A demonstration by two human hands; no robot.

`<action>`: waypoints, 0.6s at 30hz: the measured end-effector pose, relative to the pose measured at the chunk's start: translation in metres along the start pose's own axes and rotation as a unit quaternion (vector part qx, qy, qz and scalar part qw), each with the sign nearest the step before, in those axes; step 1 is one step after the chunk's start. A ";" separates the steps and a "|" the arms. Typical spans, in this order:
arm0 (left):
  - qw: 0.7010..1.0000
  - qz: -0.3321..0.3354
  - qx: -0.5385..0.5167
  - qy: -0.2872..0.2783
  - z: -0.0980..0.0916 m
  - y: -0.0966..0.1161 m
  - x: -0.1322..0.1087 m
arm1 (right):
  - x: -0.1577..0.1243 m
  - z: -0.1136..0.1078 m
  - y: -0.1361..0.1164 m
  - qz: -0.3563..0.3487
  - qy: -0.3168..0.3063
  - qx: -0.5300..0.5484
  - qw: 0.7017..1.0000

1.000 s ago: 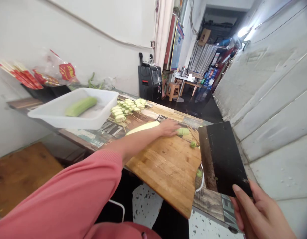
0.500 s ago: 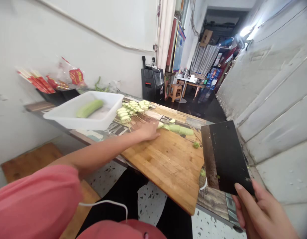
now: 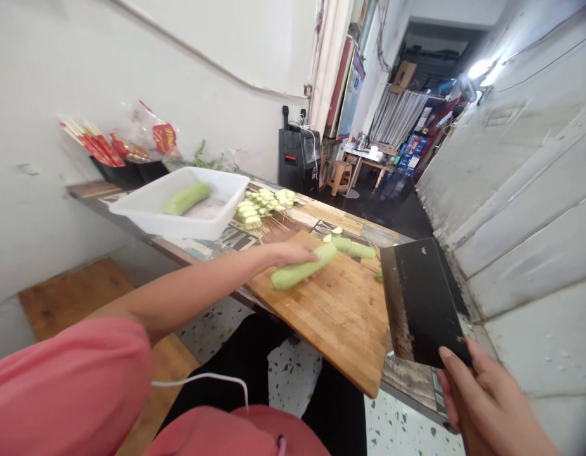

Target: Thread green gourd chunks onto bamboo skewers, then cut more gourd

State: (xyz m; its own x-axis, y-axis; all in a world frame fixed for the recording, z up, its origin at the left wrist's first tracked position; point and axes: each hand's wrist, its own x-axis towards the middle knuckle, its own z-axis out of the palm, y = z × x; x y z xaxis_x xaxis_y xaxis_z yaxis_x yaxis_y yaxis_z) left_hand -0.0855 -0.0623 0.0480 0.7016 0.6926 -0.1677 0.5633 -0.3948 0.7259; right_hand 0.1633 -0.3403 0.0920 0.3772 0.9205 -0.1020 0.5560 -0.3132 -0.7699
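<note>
My left hand (image 3: 295,254) is wrapped round a pale green squash (image 3: 305,268), held at the upper left part of the wooden cutting board (image 3: 340,310). My right hand (image 3: 483,389) grips a dark, broad cleaver (image 3: 423,301), its blade raised beside the right edge of the board. Cut squash pieces (image 3: 354,247) lie in a row at the board's far edge. Skewered squash slices (image 3: 264,204) are piled to the left of them. Another whole squash (image 3: 187,198) rests in a white plastic tub (image 3: 169,225).
Black holders (image 3: 124,175) with red-wrapped chopsticks and packets stand against the wall behind the tub. A black speaker (image 3: 299,161) is past the table's far edge. Farther back are a stool (image 3: 339,177) and a small table. A white cable crosses my lap.
My left hand, earlier at the board's far left corner, has come nearer and now holds a squash over the board. The cleaver has shifted slightly left. The view has turned a little.
</note>
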 end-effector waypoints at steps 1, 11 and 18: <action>1.000 0.013 -0.021 -0.019 0.004 0.002 0.000 | 0.001 0.004 -0.003 -0.001 0.002 0.004 1.000; 0.991 -0.076 -0.014 -0.110 0.011 0.018 0.016 | 0.022 0.020 0.001 0.002 -0.056 -0.039 0.998; 0.942 0.210 0.255 0.057 0.047 0.042 0.005 | 0.035 0.014 -0.002 -0.013 -0.053 -0.188 0.981</action>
State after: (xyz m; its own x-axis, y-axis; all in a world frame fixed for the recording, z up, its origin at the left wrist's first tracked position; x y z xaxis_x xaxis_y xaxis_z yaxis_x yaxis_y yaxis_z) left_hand -0.0374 -0.1035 0.0467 0.8743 0.4596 0.1562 0.4034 -0.8669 0.2928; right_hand 0.1652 -0.3040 0.0809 0.2904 0.9424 -0.1658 0.8059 -0.3343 -0.4886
